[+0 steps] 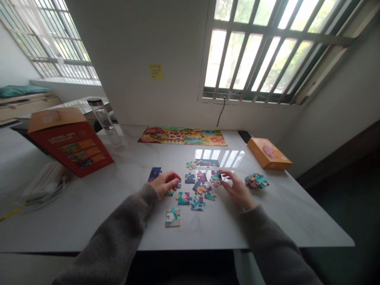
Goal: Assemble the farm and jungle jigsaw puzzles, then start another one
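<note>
Loose jigsaw puzzle pieces lie on the white marbled table before me. My left hand (166, 183) rests at their left side, fingers curled and closed by a small puzzle piece (179, 184) that is partly hidden. A dark blue piece (154, 173) shows just behind that hand. My right hand (238, 189) has thumb and fingertips at the right edge of a purple-green puzzle piece (215, 178). Between the hands are a blue piece (190, 178), a pink-purple piece (202, 177) and several others. A piece with a white shape (173, 217) lies nearest me.
A pile of puzzle pieces (257, 181) sits right of my right hand, with an orange box (268, 153) and a dark phone-like object (245, 137) beyond. An assembled puzzle strip (182, 136) lies along the wall. At left stand a red box (75, 146), a glass bottle (103, 118) and a white cable (49, 198).
</note>
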The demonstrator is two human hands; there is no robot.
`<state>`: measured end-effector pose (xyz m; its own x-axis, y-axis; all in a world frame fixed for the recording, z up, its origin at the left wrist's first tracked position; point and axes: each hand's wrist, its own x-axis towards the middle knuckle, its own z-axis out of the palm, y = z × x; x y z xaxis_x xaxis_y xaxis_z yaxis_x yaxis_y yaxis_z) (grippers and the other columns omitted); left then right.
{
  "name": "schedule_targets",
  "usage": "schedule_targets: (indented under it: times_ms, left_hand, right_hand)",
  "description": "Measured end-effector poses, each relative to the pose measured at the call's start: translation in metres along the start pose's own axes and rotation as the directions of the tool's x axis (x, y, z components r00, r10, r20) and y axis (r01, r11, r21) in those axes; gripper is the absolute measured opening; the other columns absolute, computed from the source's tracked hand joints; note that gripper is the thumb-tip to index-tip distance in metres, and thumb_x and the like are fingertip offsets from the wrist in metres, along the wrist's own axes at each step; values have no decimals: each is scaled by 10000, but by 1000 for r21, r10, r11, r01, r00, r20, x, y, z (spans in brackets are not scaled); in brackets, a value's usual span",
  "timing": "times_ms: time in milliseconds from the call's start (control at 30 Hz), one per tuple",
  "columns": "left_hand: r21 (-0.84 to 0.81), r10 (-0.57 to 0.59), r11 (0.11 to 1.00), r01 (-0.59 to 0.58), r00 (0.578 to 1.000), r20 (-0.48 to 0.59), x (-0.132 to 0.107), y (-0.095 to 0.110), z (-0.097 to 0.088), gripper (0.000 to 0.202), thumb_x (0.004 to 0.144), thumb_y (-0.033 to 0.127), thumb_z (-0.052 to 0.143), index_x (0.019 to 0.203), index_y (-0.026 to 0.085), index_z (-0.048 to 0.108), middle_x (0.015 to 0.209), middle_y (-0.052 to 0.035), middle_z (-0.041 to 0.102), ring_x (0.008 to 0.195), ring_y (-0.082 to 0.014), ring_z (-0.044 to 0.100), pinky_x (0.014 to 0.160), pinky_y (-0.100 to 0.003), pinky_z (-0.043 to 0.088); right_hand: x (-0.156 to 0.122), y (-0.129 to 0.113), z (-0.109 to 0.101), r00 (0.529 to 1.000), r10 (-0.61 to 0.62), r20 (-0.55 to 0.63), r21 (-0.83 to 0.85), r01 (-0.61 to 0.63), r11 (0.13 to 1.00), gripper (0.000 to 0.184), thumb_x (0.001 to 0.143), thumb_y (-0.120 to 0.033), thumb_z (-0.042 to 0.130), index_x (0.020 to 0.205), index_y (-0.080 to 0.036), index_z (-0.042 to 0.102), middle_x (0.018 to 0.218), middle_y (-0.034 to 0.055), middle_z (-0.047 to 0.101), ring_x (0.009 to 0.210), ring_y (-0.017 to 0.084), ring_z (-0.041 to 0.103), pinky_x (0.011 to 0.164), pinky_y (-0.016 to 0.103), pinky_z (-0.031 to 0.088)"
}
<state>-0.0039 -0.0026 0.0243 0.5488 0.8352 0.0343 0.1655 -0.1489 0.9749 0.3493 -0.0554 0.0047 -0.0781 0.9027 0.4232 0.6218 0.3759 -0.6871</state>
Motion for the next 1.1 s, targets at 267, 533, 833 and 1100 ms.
schedule_targets:
  times_ms: [267, 533, 833, 1100]
  left_hand:
    - [37, 8, 999, -9, 1000, 10, 0, 2, 1, 369, 841, 491, 649, 963, 145, 610, 732, -6, 657, 625, -119, 608, 633, -271, 503]
    - [76, 16, 997, -15, 1000, -4, 0, 0, -2, 400, 843, 531, 651, 964, 151, 617, 731, -16, 665, 638, -134, 617, 637, -287, 526]
    - [545, 162, 796, -263, 960, 227, 6, 28, 33, 323, 939, 399, 494, 1066, 185, 700, 988, -81, 676, 851, -200, 649, 800, -338, 531]
    - [884, 107, 286, -371, 929, 355, 74, 69, 120, 361, 922, 405, 570, 1230, 228, 638, 1117, -108, 641, 1080, -289, 585, 915, -413, 502]
  right_hand:
    - [-57, -2, -30, 994, 21, 106, -123, -8, 992, 197, 908, -294, 614, 1104, -278, 633, 1280, 79, 652, 1208, 272, 574, 1047, 476, 475]
    - [-61, -9, -30, 993, -6, 120, -183, 28, 983, 125, 906, -254, 604, 1018, -284, 652, 1280, 48, 675, 1191, 269, 577, 1032, 483, 466]
    - [-59, -1, -27, 1000, -7, 24, -138, 10, 990, 92, 920, -283, 589, 1005, -250, 585, 1286, 98, 654, 1164, 272, 620, 1006, 471, 485]
    - [-61, 2, -26, 999, 18, -42, -106, -23, 994, 115, 927, -298, 572, 1028, -247, 591, 1291, 102, 645, 1171, 268, 620, 981, 439, 513]
